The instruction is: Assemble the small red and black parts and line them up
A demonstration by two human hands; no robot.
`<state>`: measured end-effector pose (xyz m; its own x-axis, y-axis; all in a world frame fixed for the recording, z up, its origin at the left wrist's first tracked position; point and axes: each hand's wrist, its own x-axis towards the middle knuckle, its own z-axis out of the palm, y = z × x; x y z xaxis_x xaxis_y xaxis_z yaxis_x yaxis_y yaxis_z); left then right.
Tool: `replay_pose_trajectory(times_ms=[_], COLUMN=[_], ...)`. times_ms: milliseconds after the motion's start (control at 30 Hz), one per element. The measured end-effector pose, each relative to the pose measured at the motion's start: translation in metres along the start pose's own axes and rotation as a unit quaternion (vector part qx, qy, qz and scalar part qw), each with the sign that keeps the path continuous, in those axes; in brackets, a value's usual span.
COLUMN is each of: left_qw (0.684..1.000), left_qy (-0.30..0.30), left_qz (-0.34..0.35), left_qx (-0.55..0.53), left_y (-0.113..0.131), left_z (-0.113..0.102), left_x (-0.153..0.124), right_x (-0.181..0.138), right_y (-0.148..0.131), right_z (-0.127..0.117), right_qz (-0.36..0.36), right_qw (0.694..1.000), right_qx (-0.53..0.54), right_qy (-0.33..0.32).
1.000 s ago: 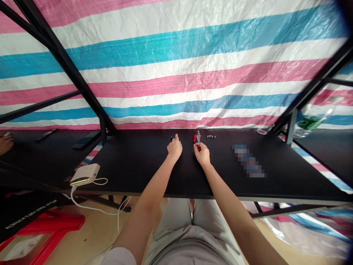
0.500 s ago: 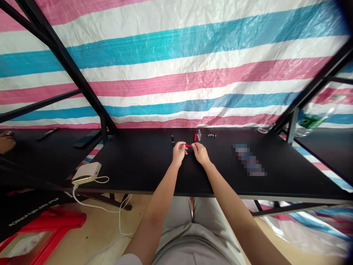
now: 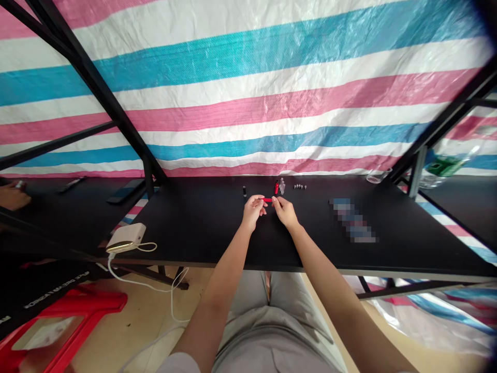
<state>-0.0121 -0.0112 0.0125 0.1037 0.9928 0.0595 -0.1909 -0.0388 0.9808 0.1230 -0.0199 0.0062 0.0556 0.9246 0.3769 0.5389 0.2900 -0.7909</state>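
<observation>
Over the black table, my left hand (image 3: pixel 253 211) and my right hand (image 3: pixel 285 211) face each other, both closed at the fingertips. Between them runs a slim red tube (image 3: pixel 267 200), pinched at one end by each hand. Its ends are covered by my fingers. Just beyond the right hand lie a red piece with a black end (image 3: pixel 276 187) and a small bunch of clear pieces (image 3: pixel 282 186). Farther right is a row of several small silvery pieces (image 3: pixel 300 187). A small black piece with a pale end (image 3: pixel 244 191) is beyond my left hand.
A white box with a cable (image 3: pixel 126 237) sits at the front left of the black table (image 3: pixel 202 228). On the right lies a blurred-out flat item (image 3: pixel 352 220). A clear cup (image 3: pixel 378 176) is at the back right. Another person's hand (image 3: pixel 14 197) shows at far left.
The view has tilted and shifted slightly. Both hands keep hold of the red tube, which now looks more level, with slightly altered fingers. The loose pieces on the table are unchanged.
</observation>
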Motion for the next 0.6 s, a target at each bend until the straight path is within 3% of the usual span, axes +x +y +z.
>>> replay_pose_trajectory(times_ms=[267, 600], left_qw=[0.993, 0.996], left_qy=[-0.074, 0.000], left_qz=[-0.034, -0.024], left_qx=[-0.090, -0.084], left_y=[-0.0062, -0.0080], left_z=[0.0015, 0.0010], left_x=[0.0001, 0.0032], right_x=[0.0007, 0.0022], right_y=[0.0040, 0.0052], right_z=[0.0011, 0.0035], right_qz=[-0.014, -0.043], right_qw=[0.999, 0.998], right_qx=[0.025, 0.046], right_qy=[-0.017, -0.014])
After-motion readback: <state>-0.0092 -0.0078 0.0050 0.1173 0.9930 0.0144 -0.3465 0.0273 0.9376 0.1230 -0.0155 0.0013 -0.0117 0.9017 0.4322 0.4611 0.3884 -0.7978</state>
